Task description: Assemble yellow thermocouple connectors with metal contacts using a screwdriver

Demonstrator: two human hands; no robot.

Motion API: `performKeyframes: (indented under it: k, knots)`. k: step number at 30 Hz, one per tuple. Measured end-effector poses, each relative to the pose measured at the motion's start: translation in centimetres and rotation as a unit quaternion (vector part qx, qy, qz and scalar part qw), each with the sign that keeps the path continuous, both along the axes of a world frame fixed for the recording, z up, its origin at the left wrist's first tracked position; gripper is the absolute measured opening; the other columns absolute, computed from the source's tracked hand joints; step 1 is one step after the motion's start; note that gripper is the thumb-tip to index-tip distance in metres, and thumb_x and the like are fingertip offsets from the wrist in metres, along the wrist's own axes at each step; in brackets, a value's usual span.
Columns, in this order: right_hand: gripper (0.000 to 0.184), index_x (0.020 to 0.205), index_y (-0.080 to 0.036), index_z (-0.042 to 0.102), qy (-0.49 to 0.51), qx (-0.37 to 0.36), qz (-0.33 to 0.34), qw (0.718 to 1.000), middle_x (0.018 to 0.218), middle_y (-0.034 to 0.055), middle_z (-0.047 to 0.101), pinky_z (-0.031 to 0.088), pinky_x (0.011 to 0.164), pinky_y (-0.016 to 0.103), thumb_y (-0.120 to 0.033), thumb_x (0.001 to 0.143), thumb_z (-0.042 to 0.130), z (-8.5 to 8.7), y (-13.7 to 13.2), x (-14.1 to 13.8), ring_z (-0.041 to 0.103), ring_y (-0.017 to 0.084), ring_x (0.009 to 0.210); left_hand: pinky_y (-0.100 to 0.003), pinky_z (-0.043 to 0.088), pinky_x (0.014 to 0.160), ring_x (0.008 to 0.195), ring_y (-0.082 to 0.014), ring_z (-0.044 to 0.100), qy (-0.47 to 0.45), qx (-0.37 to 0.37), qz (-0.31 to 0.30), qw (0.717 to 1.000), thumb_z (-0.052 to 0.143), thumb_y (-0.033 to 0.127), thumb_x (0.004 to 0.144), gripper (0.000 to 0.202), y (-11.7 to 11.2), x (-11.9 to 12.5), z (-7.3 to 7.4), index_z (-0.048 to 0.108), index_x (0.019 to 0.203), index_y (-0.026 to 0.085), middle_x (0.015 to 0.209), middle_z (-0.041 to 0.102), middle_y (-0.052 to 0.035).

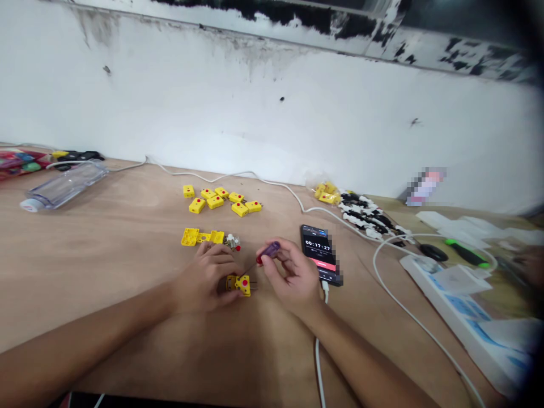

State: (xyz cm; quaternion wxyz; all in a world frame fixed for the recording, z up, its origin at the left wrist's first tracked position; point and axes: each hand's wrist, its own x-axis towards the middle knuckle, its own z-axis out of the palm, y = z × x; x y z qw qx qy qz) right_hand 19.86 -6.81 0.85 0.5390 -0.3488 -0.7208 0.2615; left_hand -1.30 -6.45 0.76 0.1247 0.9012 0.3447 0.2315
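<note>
My left hand [208,277] presses down on a small yellow connector [241,284] with a red dot and metal prongs, fingers curled over it on the wooden table [106,255]. My right hand [293,275] pinches a small screwdriver [268,251] with a purple and red handle, its tip pointing down toward the connector. Just beyond my left hand lie open yellow connector halves [202,236] and a little heap of screws and small parts [232,242].
Several closed yellow connectors [221,199] lie farther back. A phone [321,253] showing a timer sits right of my hand, on a white cable [382,283]. A bag of yellow parts [326,192], black-and-white pieces [368,215], a power strip [450,300] and a clear bottle [63,184] surround.
</note>
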Motion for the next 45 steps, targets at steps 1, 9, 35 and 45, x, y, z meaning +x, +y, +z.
performKeyframes:
  k: [1, 9, 35, 45]
  knots:
    - [0.023, 0.114, -0.022, 0.054, -0.003, 0.005, 0.002, 1.0, 0.092, 0.0047, 0.069, 0.059, 0.075, 0.027, -0.019, 0.091, 0.057, 0.0, 0.1, 0.0, 0.069, 0.014, 0.078, -0.041, 0.032, 0.091, 0.107, -0.0274, 0.056, -0.001, 0.003, -0.002, 1.0, 0.069, 0.036, 0.081, 0.024, 0.0, 0.0, 0.0, 0.068, 0.1, 0.022, 0.101, 0.071, -0.0062]
    - [0.044, 0.127, -0.023, 0.048, -0.04, 0.092, 0.006, 0.995, 0.095, 0.0045, 0.071, 0.058, 0.078, 0.028, -0.009, 0.087, 0.059, 0.6, -0.1, -0.1, 0.07, 0.015, 0.083, -0.041, 0.029, 0.093, 0.11, -0.0256, 0.056, -0.005, -0.001, -0.024, 1.0, 0.069, 0.033, 0.081, 0.018, 0.3, -0.2, -0.2, 0.07, 0.095, 0.022, 0.103, 0.07, -0.0047]
    - [0.02, 0.096, -0.023, 0.074, -0.02, 0.117, 0.071, 0.99, 0.085, 0.0028, 0.063, 0.054, 0.068, 0.026, -0.019, 0.077, 0.077, 3.4, 0.8, -2.0, 0.062, 0.013, 0.076, -0.039, 0.03, 0.085, 0.105, -0.0256, 0.059, -0.01, 0.013, -0.021, 1.0, 0.067, 0.041, 0.083, 0.026, 0.6, -0.4, -0.8, 0.067, 0.1, 0.021, 0.11, 0.069, -0.006]
    - [0.018, 0.102, -0.021, 0.069, -0.017, 0.082, 0.114, 0.99, 0.098, 0.0073, 0.068, 0.056, 0.081, 0.033, -0.015, 0.087, 0.061, 3.3, 0.3, -1.3, 0.066, 0.017, 0.09, -0.041, 0.028, 0.086, 0.102, -0.0259, 0.058, 0.005, 0.009, -0.008, 1.0, 0.068, 0.047, 0.082, 0.028, 0.4, -0.5, -0.5, 0.069, 0.097, 0.023, 0.106, 0.07, -0.0058]
